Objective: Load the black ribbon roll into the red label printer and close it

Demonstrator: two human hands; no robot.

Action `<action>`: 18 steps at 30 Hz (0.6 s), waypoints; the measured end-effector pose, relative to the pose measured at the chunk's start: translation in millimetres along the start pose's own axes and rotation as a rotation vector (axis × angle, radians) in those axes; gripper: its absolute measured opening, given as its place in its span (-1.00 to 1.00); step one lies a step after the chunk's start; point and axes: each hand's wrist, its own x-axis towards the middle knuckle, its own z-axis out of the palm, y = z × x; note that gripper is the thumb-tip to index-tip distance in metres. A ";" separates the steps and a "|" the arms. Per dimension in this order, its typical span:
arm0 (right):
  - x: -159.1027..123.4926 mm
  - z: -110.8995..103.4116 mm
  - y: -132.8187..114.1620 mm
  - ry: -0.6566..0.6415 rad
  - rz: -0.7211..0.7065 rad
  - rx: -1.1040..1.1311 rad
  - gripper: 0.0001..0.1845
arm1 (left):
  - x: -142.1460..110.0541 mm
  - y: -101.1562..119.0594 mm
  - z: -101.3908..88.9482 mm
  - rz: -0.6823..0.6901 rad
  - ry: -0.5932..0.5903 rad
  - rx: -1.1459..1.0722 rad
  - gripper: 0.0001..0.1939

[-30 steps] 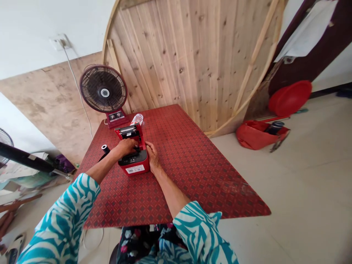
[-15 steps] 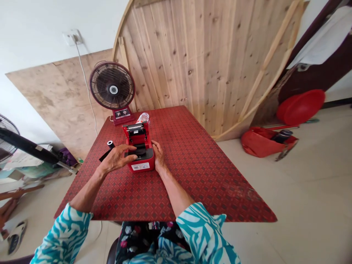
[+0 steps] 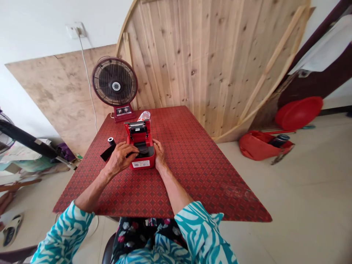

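A small red and black label printer (image 3: 144,164) sits on the table with its lid (image 3: 137,128) raised. Shiny black ribbon (image 3: 143,149) shows inside its open bay. My left hand (image 3: 122,156) reaches over the printer's left front, thumb and fingertips closed together at the bay; what they pinch is partly hidden. Against the right side of the printer, my right hand (image 3: 160,154) is curled, steadying it. Just left of my left hand lies a black ribbon roll (image 3: 110,141) with a white core, and a loose black strip (image 3: 109,152) runs from it towards that hand.
Behind the printer lies a clear plastic bottle (image 3: 145,116). A maroon fan (image 3: 115,86) stands at the back left of the red patterned table (image 3: 198,176). A red bag (image 3: 254,145) is on the floor to the right. Part of another person shows at far left.
My left thumb and fingers have closed together and dipped into the printer's bay, where they were spread before. The right hand stays at the printer's side. The view has shifted slightly.
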 end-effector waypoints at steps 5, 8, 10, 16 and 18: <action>0.7 -1.5 1.8 0.006 -0.012 -0.028 -0.62 | -12.0 5.4 -2.5 0.033 -0.006 0.037 -0.87; -1.2 -1.1 1.8 0.006 0.008 -0.008 -0.61 | -16.0 7.0 -2.3 0.062 -0.001 0.070 -0.85; -0.5 -1.4 1.4 0.007 0.031 0.001 -0.58 | -18.6 7.5 -1.2 0.066 0.015 0.093 -0.85; 39.0 2.0 -10.1 -0.037 -0.022 -0.080 -0.49 | -28.8 8.4 5.3 0.076 0.066 0.100 -0.82; 59.1 9.3 -18.9 -0.072 -0.091 -0.111 -0.50 | -32.7 9.4 7.1 0.081 0.084 0.123 -0.80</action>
